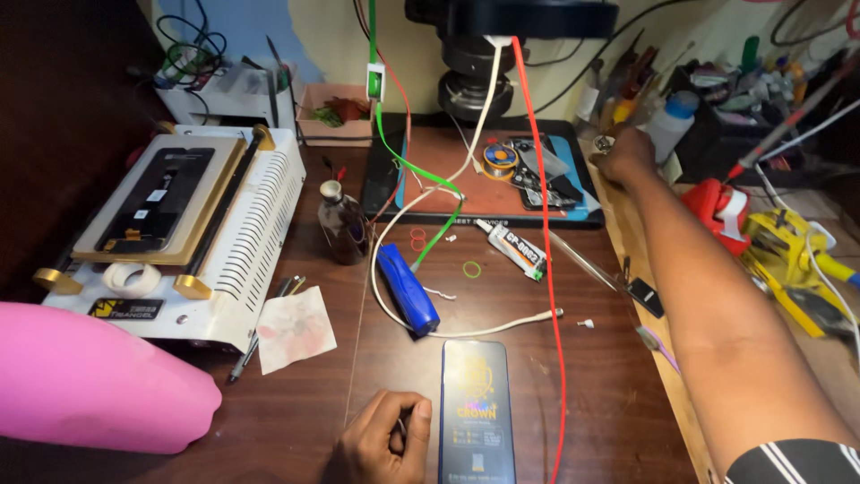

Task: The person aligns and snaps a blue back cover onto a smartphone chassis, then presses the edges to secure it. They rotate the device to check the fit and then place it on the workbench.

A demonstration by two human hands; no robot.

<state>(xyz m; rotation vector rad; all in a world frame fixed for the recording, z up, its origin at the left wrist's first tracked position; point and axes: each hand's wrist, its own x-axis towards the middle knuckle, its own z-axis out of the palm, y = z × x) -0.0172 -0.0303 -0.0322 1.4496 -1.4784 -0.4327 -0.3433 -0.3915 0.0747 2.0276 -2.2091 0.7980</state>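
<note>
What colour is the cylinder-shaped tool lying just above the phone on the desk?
Blue: the cylinder-shaped tool shows clearly in the head view.

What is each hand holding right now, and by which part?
The left hand rests against the smartphone's left edge without gripping it. The right hand reaches among the tools; whether it grips anything cannot be told.

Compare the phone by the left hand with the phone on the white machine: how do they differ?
The phone by the left hand lies flat on the wooden table with its screen lit, touched by the left hand. The phone on the white machine is dark, angled away and untouched, resting on the machine's raised plate. Both are dark slab phones lying flat.
</note>
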